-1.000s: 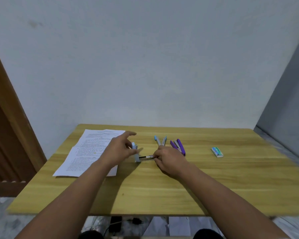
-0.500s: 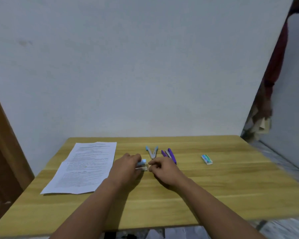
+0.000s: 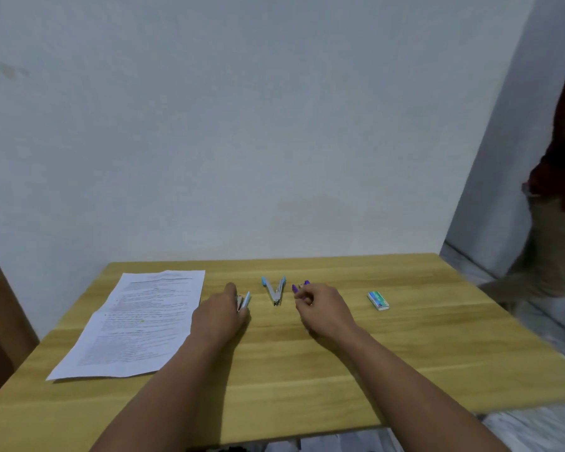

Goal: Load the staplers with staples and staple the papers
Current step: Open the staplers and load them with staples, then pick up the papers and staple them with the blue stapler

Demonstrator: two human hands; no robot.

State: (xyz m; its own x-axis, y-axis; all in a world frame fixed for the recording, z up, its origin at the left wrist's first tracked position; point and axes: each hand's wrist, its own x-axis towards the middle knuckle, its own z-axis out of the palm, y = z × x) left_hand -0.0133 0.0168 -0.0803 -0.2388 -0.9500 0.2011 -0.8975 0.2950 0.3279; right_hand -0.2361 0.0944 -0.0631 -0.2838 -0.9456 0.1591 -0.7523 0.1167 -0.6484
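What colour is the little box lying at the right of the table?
The small box looks green and white, seen in the head view.

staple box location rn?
Head view: the staple box lies alone on the table's right side, apart from the right hand and purple stapler.

Three small staplers in a row on wood: light-blue stapler (image 3: 244, 301) closed, gripped at its left end; blue-tipped stapler (image 3: 275, 291) splayed open in a V, metal rails meeting nearest the viewer; purple stapler (image 3: 299, 287) half hidden. Printed papers (image 3: 137, 324) flat, overlapping, far left. Green-and-white staple box (image 3: 378, 300) lying well right.
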